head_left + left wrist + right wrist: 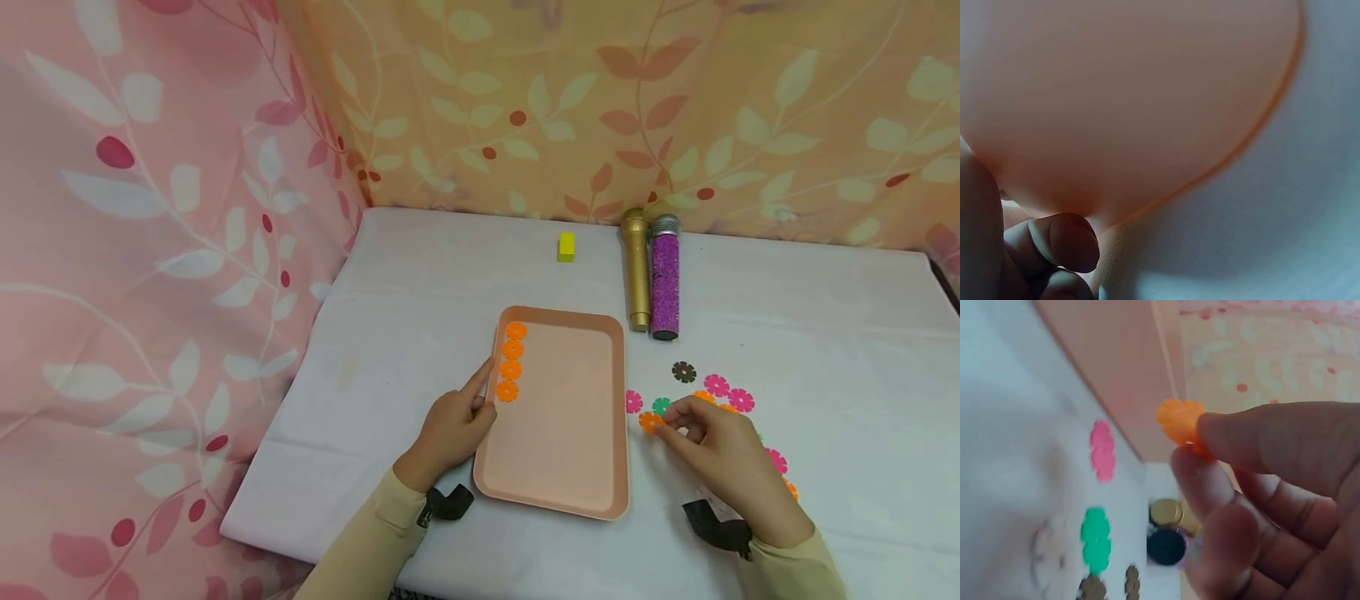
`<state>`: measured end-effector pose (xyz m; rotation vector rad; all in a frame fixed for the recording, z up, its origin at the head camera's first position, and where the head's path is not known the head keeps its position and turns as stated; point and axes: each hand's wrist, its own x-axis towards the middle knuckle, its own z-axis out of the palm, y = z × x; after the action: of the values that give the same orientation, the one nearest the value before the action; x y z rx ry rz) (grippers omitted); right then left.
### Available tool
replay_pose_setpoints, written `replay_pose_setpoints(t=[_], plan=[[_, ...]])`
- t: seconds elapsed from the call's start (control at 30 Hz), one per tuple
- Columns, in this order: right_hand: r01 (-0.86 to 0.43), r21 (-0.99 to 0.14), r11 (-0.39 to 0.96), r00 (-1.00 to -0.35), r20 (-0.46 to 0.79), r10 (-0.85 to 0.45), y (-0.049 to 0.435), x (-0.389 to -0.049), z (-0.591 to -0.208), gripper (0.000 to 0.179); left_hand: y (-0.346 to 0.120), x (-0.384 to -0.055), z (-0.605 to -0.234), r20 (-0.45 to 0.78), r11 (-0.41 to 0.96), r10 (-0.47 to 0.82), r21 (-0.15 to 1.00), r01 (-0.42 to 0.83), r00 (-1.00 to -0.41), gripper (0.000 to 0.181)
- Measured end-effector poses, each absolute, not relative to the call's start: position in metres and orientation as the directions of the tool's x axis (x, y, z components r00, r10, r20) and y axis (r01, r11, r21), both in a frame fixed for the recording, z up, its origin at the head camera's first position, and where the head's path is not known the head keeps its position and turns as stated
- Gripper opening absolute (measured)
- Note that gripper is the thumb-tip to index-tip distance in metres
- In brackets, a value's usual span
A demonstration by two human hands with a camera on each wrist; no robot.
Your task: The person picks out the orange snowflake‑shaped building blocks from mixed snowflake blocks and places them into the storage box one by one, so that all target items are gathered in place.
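A peach tray [557,497] lies on the white-covered table. My left hand [450,429] holds its left rim, the index finger stretched along the edge and the thumb at the rim. Along that side inside the tray stands a column of several orange flower-shaped discs [511,369]. To the right of the tray, my right hand [723,446] pinches another orange flower-shaped disc [1180,420] between thumb and fingertips. Pink discs [633,402], a green disc [662,406] and a dark brown disc [684,372] lie near that hand, which partly hides the scattered group.
Behind the tray stands a small yellow block [566,247]. A gold microphone [636,271] and a purple glittery microphone [665,279] lie side by side at the back. Floral cloth [480,100] hangs behind the table and at its left.
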<state>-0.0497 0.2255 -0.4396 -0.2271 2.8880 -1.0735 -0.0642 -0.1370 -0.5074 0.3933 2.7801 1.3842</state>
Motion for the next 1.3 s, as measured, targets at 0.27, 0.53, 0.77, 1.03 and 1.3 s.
replay_pose_setpoints(t=[0.27,0.53,0.77,1.03,1.3], plan=[[-0.146,-0.708,0.691,-0.974,-0.019,-0.225,0.203,-0.06,-0.429,0.012,-0.138,-0.063,-0.508,0.111,0.562,0.229,0.796,0.225,-0.967,0.066],[-0.111,-0.744,0.658,-0.965,-0.078,-0.251,0.176,-0.068,-0.426,0.011,-0.137,-0.063,-0.505,0.108,0.567,0.235,0.792,0.227,-0.966,0.066],[-0.117,-0.777,0.619,-0.943,-0.109,-0.315,0.157,-0.075,-0.424,0.007,-0.137,-0.064,-0.505,0.104,0.57,0.234,0.791,0.223,-0.967,0.066],[-0.193,-0.771,0.606,-0.911,-0.089,-0.404,0.133,-0.083,-0.427,0.005,-0.137,-0.064,-0.506,0.123,0.571,0.229,0.787,0.235,-0.966,0.065],[-0.222,-0.767,0.602,-0.88,-0.108,-0.462,0.104,-0.088,-0.434,0.009,-0.136,-0.064,-0.506,0.103,0.577,0.224,0.787,0.217,-0.969,0.067]])
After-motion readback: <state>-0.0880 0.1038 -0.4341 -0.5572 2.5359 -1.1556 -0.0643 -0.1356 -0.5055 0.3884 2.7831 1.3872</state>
